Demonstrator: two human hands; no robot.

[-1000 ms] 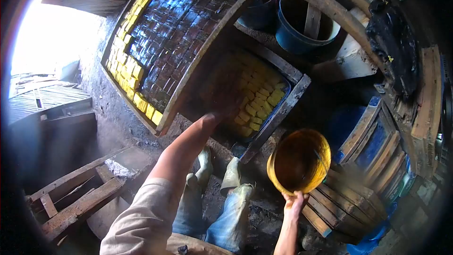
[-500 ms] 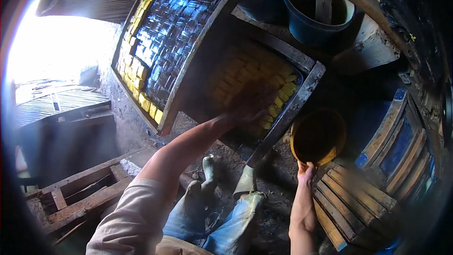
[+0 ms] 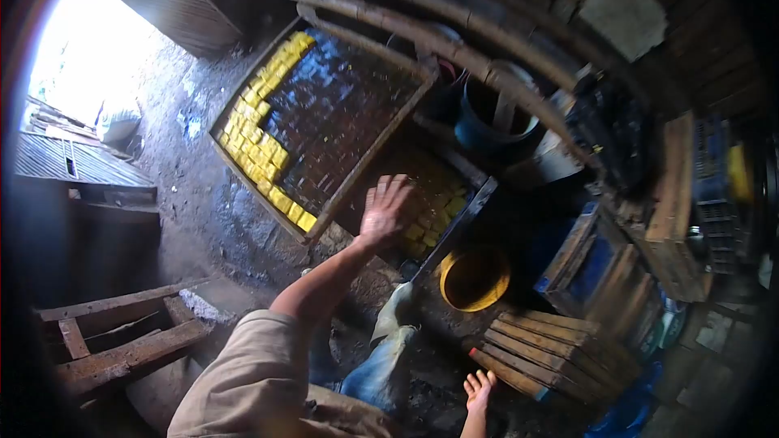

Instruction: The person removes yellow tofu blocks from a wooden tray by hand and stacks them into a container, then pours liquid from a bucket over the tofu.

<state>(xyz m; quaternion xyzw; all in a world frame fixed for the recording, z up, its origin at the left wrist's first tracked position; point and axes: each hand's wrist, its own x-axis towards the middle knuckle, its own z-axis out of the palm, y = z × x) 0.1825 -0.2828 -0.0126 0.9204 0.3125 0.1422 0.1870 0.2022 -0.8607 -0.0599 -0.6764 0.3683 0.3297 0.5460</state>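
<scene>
My left hand (image 3: 389, 207) is palm down with fingers spread, above the edge between two wooden-framed trays. Beneath and right of it lies the lower tray (image 3: 479, 204), with soft-looking yellow blocks (image 3: 422, 231) in its shadowed end. The larger raised tray (image 3: 365, 186) has a dark, wet-looking surface and rows of yellow blocks (image 3: 258, 142) along its left side. My right hand (image 3: 480, 389) is held low, empty, its fingers apart. A yellow bucket (image 3: 487, 303) stands on the ground beyond it, not touched by either hand.
Slatted wooden crates (image 3: 527, 349) stand right of the bucket. Behind the trays is a dark blue bucket (image 3: 479, 134) with a wooden piece in it. A wooden frame (image 3: 122, 353) lies at lower left. Poles (image 3: 454, 49) run across the back.
My right hand has let go of the yellow bucket's rim and dropped lower. My left hand has lifted out of the lower tray's shadow. The view has shifted and tilted.
</scene>
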